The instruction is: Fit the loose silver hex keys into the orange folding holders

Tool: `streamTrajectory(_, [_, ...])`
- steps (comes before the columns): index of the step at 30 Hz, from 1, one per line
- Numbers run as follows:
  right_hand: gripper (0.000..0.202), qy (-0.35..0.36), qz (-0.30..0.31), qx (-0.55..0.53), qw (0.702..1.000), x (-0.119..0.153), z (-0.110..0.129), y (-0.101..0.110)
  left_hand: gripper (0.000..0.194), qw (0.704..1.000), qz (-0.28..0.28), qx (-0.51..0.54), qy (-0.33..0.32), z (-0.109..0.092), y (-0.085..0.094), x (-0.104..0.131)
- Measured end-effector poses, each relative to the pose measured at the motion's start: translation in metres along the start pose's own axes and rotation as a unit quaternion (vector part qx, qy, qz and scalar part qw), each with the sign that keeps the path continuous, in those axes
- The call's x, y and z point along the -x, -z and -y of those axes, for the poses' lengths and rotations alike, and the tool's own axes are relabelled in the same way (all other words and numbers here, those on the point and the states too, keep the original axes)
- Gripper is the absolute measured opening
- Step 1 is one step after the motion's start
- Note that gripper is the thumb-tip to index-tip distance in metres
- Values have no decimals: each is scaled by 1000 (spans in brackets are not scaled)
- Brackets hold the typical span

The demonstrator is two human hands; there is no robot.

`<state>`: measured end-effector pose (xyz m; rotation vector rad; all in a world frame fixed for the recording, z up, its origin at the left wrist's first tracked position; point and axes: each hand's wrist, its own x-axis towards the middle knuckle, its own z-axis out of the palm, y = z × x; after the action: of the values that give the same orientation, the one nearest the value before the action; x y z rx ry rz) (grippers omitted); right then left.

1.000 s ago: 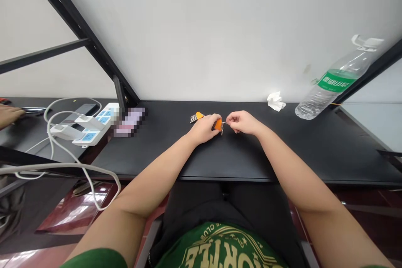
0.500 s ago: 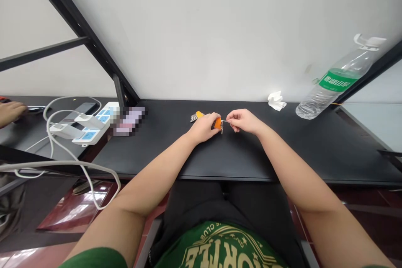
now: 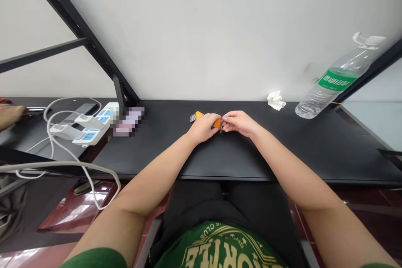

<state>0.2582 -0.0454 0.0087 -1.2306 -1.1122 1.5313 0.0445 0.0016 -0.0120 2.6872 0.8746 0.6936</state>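
Note:
My left hand (image 3: 204, 128) is closed around an orange holder (image 3: 217, 123) on the black desk. A yellow-orange end (image 3: 199, 114) with several thin metal rods, looking like a hex key set, sticks out beyond the hand on the left. A small metal piece (image 3: 221, 126) hangs by the holder's right end. Just there, my right hand (image 3: 236, 122) pinches with thumb and fingers, touching or nearly touching that end. The thin hex key in its fingertips is mostly hidden now.
A crumpled white tissue (image 3: 276, 100) lies against the wall, near a large clear bottle (image 3: 329, 83) with a green label. On the left are a power strip (image 3: 99, 121) with white cables, a blurred-out pinkish item (image 3: 128, 121), a phone (image 3: 83, 111) and another person's hand (image 3: 11, 116).
My right hand has moved left to the orange holder, bringing the thin metal key's visible length to almost nothing. My left hand stays nearly still. The other person's hand has shifted slightly.

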Motion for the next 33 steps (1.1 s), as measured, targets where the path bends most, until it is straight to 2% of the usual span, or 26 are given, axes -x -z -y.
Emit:
streamTrajectory(10, [2, -33, 5, -59, 998, -2, -2, 4, 35, 998, 9, -60, 14, -3, -1, -1])
streamTrajectory(19, [13, -27, -15, -26, 999, -2, -3, -8, 27, 996, 7, -88, -13, -7, -2, -1])
streamTrajectory(23, [16, 58, -56, 105, 991, -1, -4, -18, 22, 996, -1, -95, 0, -7, -3, -2])
streamTrajectory(26, [17, 146, -73, 237, 958, 1, -6, -26, 20, 996, 1, -93, 16, -7, -3, -2])
streamTrajectory(29, [14, 226, -70, 325, 916, 5, -6, -28, 17, 997, -3, -66, 35, -6, -2, -3])
streamTrajectory(33, [5, 292, -95, 377, 874, 8, -3, -12, 39, 996, -34, 51, 72, -3, -1, -3])
